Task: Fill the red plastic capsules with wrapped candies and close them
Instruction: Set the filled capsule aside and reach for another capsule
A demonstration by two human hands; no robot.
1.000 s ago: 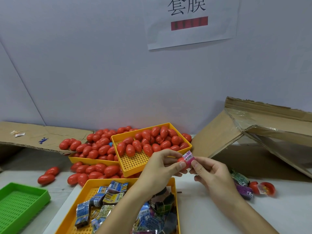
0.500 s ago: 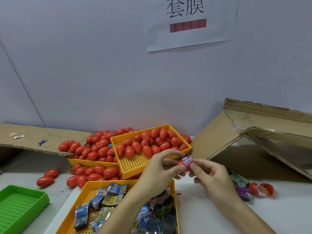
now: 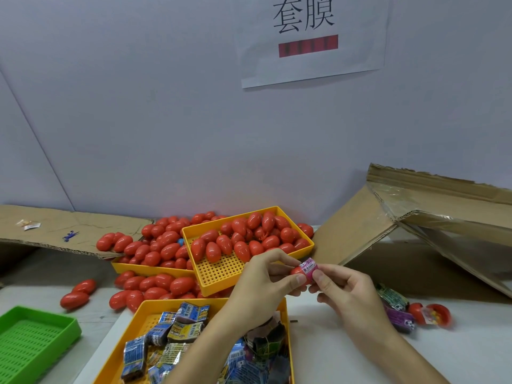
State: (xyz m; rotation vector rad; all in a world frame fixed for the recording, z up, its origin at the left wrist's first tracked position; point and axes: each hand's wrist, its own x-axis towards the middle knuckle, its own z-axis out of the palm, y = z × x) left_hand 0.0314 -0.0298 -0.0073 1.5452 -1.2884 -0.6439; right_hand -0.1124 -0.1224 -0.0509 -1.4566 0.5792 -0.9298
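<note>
Candy tray [image 3: 133,332] lies nearest, capsule tray [image 3: 221,275] behind it, grid tray [image 3: 69,328] left, cardboard box [image 3: 443,217] right.

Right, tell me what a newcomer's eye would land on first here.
The heap of red capsules spilling over two yellow trays at the table's back. Then, at centre, the left hand holding a red capsule half while the right hand pushes a pink wrapped candy into it. High on the wall hangs a paper sign.
</note>
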